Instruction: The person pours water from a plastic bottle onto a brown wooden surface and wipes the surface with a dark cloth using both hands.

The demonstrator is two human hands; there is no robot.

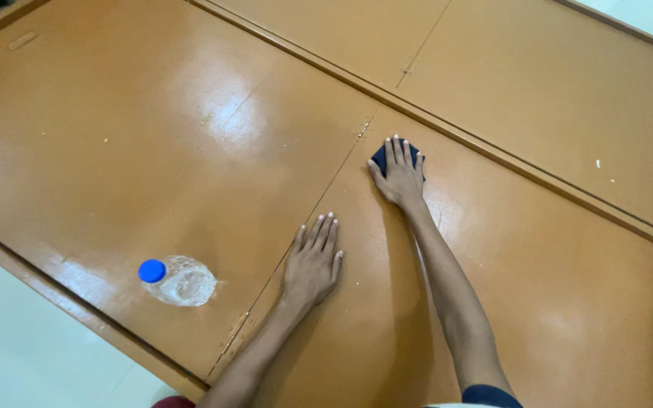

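My right hand (400, 173) is stretched forward and presses flat on a small dark blue cloth (380, 157), which peeks out from under the fingers on a glossy brown panelled surface (153, 136). My left hand (312, 261) lies flat on the same surface, closer to me, palm down with fingers spread, holding nothing. A clear plastic bottle with a blue cap (176, 279) stands to the left of my left hand, seen from above.
The brown surface has seams and raised strips running diagonally (493, 155). Its near-left edge meets a pale floor (17, 355). Small specks dot the surface. Pale floor also shows at the top right corner.
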